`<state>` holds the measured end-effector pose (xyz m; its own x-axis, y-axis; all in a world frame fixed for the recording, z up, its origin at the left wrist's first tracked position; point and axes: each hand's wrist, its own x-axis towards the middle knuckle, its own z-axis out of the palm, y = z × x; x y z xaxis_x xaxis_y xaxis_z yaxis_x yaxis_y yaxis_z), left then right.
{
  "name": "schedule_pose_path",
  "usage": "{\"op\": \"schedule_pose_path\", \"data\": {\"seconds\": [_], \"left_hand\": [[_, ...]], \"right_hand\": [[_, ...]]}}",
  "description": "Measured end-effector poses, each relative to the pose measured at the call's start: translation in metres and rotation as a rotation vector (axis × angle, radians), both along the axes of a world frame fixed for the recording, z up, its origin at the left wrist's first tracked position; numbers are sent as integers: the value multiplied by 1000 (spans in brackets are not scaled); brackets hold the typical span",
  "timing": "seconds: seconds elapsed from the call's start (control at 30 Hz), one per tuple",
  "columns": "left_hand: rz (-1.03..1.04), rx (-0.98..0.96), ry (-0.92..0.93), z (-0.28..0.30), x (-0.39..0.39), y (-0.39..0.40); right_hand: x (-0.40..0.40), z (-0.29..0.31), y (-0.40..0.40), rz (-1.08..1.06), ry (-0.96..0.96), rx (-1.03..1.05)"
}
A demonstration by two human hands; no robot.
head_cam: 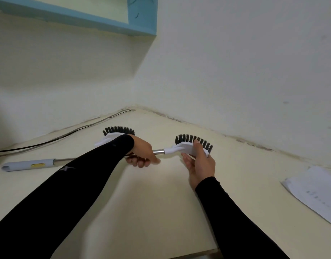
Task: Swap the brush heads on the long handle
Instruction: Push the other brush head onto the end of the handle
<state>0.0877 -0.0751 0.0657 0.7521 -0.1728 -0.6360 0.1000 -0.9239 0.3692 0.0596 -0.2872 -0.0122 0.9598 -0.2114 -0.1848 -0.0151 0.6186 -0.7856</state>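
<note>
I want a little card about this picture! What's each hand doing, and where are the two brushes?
left hand: grips the metal pole of the long grey-ended handle
right hand: holds the white brush head with black bristles, which meets the pole's end
spare white brush head: behind the left wrist, partly hidden
surface: cream table
also there: black cable, white paper sheet
</note>
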Motion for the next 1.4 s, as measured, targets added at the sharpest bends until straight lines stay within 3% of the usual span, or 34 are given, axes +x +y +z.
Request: {"op": "schedule_pose_path", "data": {"seconds": [0.1,0.33,0.47,0.57,0.63,0.7,0.83,1.0,1.07,1.3,1.4], "left_hand": [[-53,60,-228,-10,-2,-4],[-26,392,-1137,-53,-24,-12],[43,434,-1335,-68,-28,-17],[69,439,-1374,-70,-27,-16],[77,428,-1291,-65,-25,-15],[57,346,-1055,-52,-19,-11],[-28,74,-358,-6,-12,-7],[30,-67,-15,1,-2,-11],[-16,-4,-158,-5,-2,-14],[-50,321,-1013,-41,-18,-21],[7,394,-1214,-56,-25,-25]], "right_hand": [[1,-1,0,-14,1,-18],[2,-1,0,-12,-6,-37],[2,-2,0,-40,2,-45],[3,-1,0,-55,1,-32],[3,-1,0,-56,-3,-24],[3,-1,0,-54,-7,-11],[1,0,-1,-36,-7,19],[3,-2,-4,-9,-10,9],[4,-2,-4,-27,-5,12],[5,-1,-2,-56,-23,-29],[4,-2,-1,-73,-18,-25]]}}
